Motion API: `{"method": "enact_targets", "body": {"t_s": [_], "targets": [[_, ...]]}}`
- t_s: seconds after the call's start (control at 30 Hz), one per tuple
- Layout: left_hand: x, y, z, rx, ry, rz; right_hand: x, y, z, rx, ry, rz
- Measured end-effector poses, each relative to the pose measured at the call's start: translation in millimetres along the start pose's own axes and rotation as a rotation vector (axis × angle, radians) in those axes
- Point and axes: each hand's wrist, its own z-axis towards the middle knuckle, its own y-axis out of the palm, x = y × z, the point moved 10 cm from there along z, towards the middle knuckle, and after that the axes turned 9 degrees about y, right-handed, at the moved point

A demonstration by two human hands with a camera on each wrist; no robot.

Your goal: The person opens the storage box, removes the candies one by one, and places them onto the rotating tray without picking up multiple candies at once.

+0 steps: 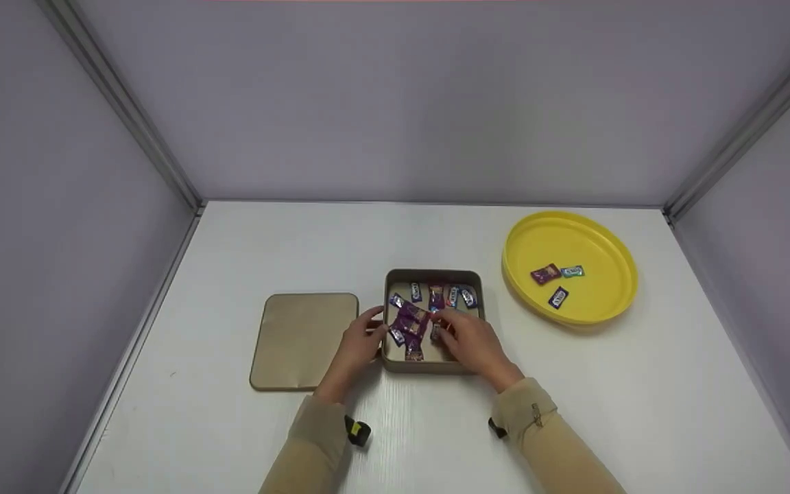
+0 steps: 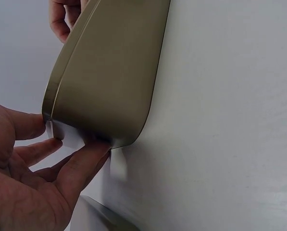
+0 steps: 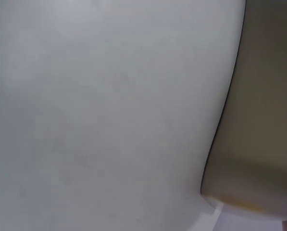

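A square gold tin (image 1: 433,367) stands in the middle of the table with several small wrapped candies (image 1: 412,319) inside, purple and blue-white. At its left wall is my left hand (image 1: 359,343); in the left wrist view its thumb and fingers grip the tin's side (image 2: 105,72) near a corner. My right hand (image 1: 472,341) reaches over the right part of the tin, fingers curled down, pinching a small wrapped candy (image 1: 435,333) among the others. The right wrist view shows mostly table and the tin's wall (image 3: 258,144); the right fingertips are hidden there.
Left of the tin a flat gold lid (image 1: 306,339) lies on the white table (image 1: 244,254). A round yellow tray (image 1: 590,247) at the right back holds a purple-wrapped candy (image 1: 546,274), a teal one (image 1: 572,271) and a dark blue one (image 1: 558,297). Pale walls surround the table.
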Motion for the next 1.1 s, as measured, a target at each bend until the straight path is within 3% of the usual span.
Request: {"method": "enact_targets", "body": {"t_s": [0.27,0.67,0.9,1.1], "targets": [[0.9,1.8,2.4,0.012,0.018,0.007,5,-8,1.7,0.004,0.025,0.163],[6.6,1.0,2.9,0.02,0.043,0.07,5,-16,6.4,-0.018,0.032,0.296],[5.1,1.4,3.7,0.008,0.02,0.06,5,-29,4.1,0.019,0.025,0.425],[6.0,1.5,3.9,0.012,0.033,0.068,14,-37,2.1,0.027,0.074,0.495]]}}
